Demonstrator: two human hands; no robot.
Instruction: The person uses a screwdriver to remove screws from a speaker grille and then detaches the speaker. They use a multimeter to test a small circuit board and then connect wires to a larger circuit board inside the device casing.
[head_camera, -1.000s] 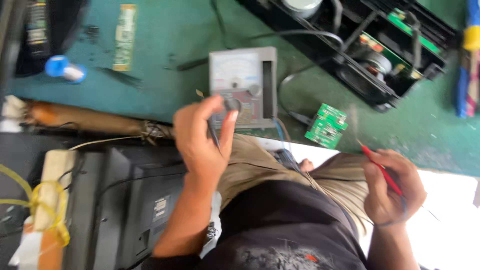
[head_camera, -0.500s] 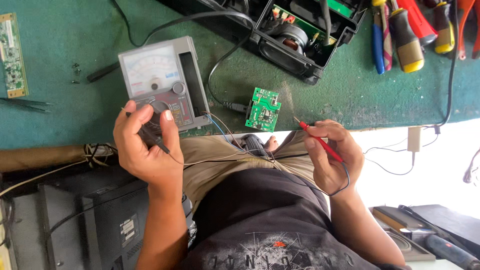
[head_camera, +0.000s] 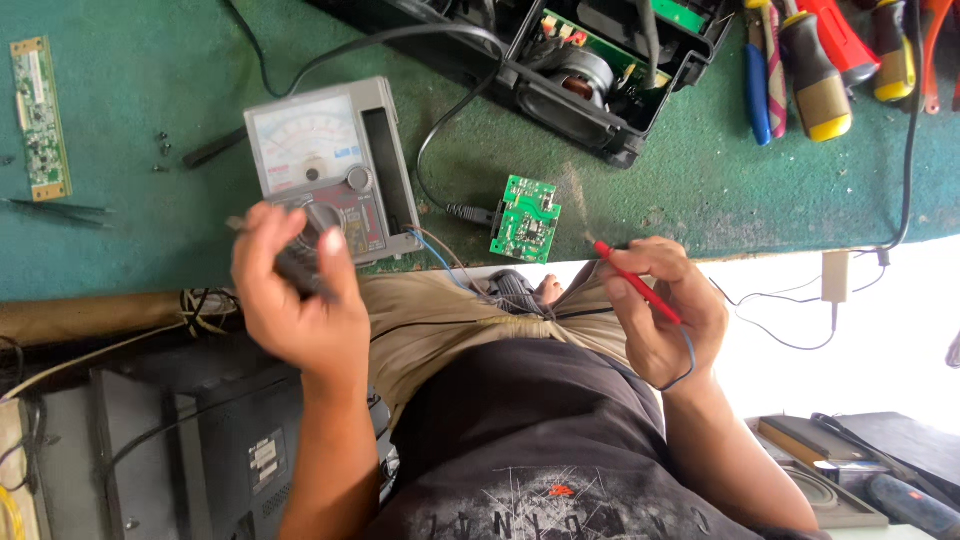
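Green mat: a teal-green mat (head_camera: 130, 250) is spread under everything, with the grey meter (head_camera: 330, 170) lying flat on it.
Change: compared with half a second ago, the left hand (head_camera: 295, 300) is seen lifted slightly off the meter dial, and the red probe (head_camera: 638, 282) is held at nearly the same slant; the meter setting is judged finished and the probing not yet begun.
Left hand: the fingers are closed around a dark probe (head_camera: 290, 262), its tip pointing away past the thumb; the meter's lower edge is touched or just overlapped by the fingertips.
Right hand: the right hand (head_camera: 672, 315) is pinched shut on the red probe, held like a pen.
Small board: a small green circuit board (head_camera: 526, 218) lies just beyond the red tip, apart from it, between the two hands.
Further off: an opened black speaker case (head_camera: 580, 70) and screwdrivers (head_camera: 815, 70) are placed well beyond the right hand.
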